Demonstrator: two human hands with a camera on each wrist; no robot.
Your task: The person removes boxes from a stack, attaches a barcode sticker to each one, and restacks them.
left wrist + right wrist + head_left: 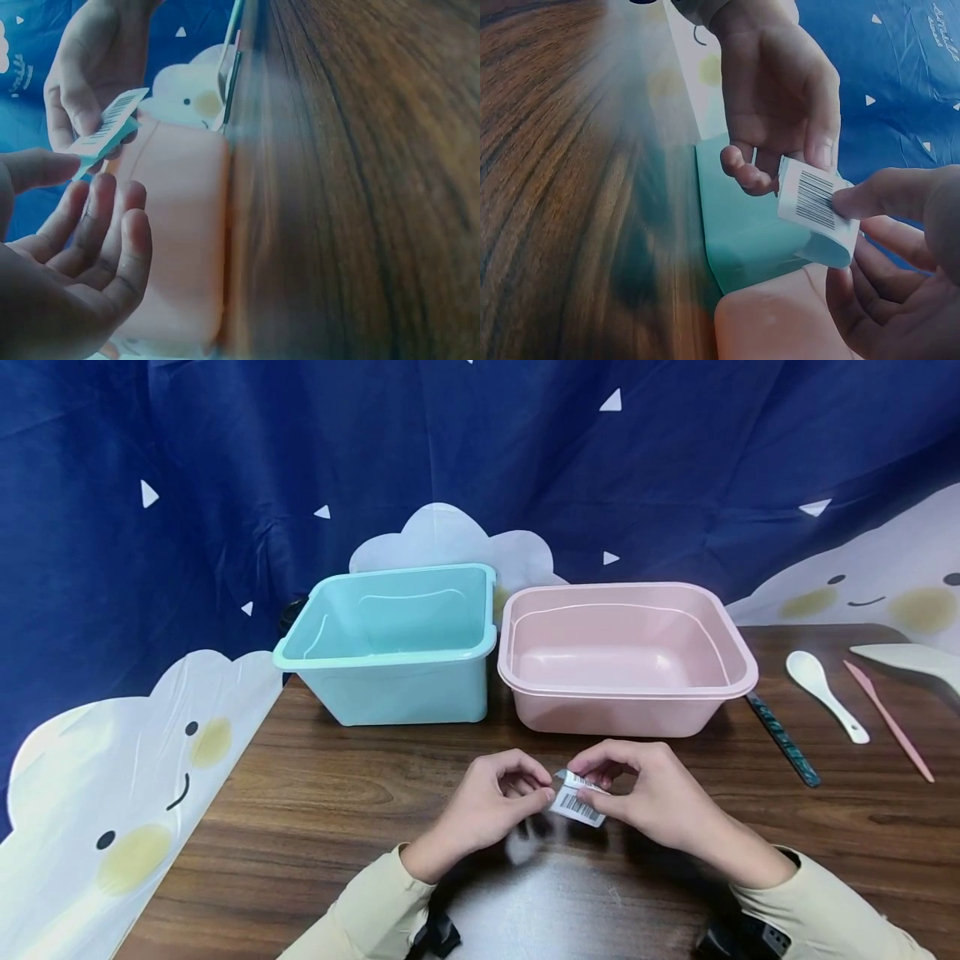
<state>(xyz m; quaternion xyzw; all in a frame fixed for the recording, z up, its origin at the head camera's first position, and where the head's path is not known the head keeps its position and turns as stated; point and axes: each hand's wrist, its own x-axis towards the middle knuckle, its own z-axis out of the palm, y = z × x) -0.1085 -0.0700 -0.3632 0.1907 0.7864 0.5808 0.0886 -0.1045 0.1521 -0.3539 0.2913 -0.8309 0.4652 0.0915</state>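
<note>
A small white barcode label (577,806), bent over on itself, is held above the table between the two hands. My right hand (652,789) pinches it, thumb on the printed face and fingers behind. In the right wrist view the label (814,199) shows its black bars, and its lower part curls back under. My left hand (498,802) has thumb and index fingertip at the label's near-left edge, pinching its corner. Its other fingers are loosely curled, as the left wrist view shows around the left hand (82,262).
Behind the hands stand a teal basin (412,689) and a pink basin (600,710), side by side on the wooden table (315,827). To the right lie a dark patterned strip (783,739), a white spoon (825,693), a pink slim stick (892,722) and a white knife-shaped piece (911,656).
</note>
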